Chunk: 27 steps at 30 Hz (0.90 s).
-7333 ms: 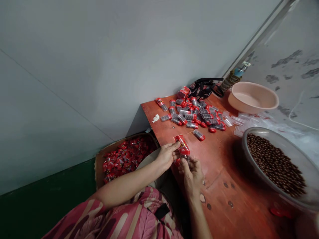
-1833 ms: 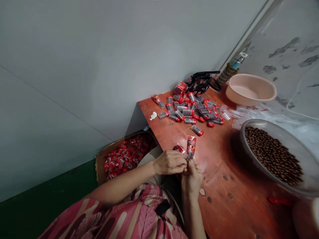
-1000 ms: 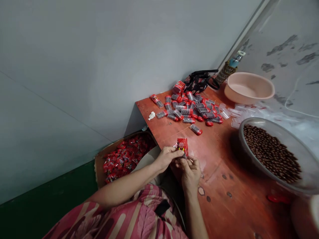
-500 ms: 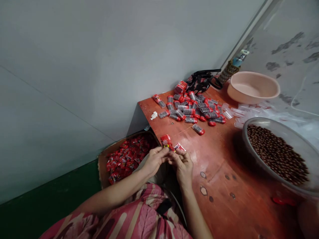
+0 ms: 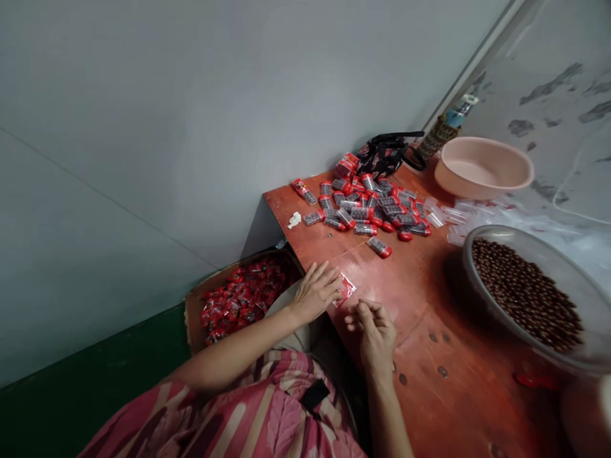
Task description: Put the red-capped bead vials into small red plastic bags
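My left hand (image 5: 316,296) lies at the near-left edge of the table with its fingers stretched out flat. Its fingertips reach over the left side of a shiny red printed wrapper (image 5: 346,289), covering part of it. Just right of that wrapper is my right hand (image 5: 377,331), raised a little with curled fingers and the thumb pressed to the forefinger. Whatever that pinch may hold is too small to make out. Below the table edge, beside my left forearm, a cardboard box (image 5: 191,318) holds many red packets (image 5: 243,296).
Clear tubes with red caps (image 5: 363,213) lie heaped on the red table (image 5: 420,286). A bowl of brown balls (image 5: 525,296) stands right, near clear empty tubes (image 5: 456,215). Behind are a pink basin (image 5: 484,168), a dark bag (image 5: 382,156) and a bottle (image 5: 458,114).
The red packet that both hands were holding is no longer visible in them. My hands have parted: the left has flattened beside the wrapper, and the right has moved right and slightly nearer me.
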### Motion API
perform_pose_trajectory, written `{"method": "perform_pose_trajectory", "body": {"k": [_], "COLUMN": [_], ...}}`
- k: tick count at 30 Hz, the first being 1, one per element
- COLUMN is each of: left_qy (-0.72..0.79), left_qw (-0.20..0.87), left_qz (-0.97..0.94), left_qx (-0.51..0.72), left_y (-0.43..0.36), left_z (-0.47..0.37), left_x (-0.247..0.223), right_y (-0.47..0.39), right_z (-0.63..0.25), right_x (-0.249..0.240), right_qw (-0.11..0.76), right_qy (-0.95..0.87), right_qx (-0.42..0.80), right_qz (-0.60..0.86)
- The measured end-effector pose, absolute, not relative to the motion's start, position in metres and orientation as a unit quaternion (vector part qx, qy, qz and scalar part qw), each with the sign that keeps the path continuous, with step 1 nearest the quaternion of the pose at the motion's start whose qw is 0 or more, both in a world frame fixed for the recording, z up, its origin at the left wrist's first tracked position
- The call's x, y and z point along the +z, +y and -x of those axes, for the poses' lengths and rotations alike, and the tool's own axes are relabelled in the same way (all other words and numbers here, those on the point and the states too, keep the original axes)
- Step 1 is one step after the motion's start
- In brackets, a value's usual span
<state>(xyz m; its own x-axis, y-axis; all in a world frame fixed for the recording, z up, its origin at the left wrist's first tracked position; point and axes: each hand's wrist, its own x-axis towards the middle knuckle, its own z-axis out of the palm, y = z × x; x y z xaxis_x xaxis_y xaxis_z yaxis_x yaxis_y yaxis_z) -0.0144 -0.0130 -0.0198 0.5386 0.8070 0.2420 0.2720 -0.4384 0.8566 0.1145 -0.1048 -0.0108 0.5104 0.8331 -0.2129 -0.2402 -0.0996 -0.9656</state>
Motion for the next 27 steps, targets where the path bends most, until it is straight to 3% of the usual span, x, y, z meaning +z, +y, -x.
{"method": "perform_pose_trajectory", "body": {"k": [5, 13, 17, 22, 27], "left_qy": [0.363, 0.381, 0.366, 0.394, 0.367], "left_qw": [0.388, 0.463, 0.473, 0.589, 0.760], "left_qz": [-0.776, -0.702, -0.687, -0.580, -0.457], "left_qx": [0.340, 0.385, 0.412, 0.402, 0.280], "left_y": [-0.010, -0.016, -0.023, -0.020, -0.009], "left_z": [0.006, 0.002, 0.001, 0.006, 0.008], "left_x": [-0.032, -0.034, -0.019, -0.001, -0.013], "right_y": [-0.104, -0.088, -0.076, -0.063, -0.048], "right_z": [-0.119, -0.126, -0.126, -0.133, -0.149], "right_x": [-0.014, -0.015, -0.014, 0.002, 0.011], "right_qw": [0.605, 0.597, 0.610, 0.618, 0.528], "right_qy": [-0.257, -0.293, -0.281, -0.289, -0.362], "right_qx": [0.427, 0.355, 0.411, 0.453, 0.528], "right_qz": [0.621, 0.657, 0.617, 0.574, 0.558]}}
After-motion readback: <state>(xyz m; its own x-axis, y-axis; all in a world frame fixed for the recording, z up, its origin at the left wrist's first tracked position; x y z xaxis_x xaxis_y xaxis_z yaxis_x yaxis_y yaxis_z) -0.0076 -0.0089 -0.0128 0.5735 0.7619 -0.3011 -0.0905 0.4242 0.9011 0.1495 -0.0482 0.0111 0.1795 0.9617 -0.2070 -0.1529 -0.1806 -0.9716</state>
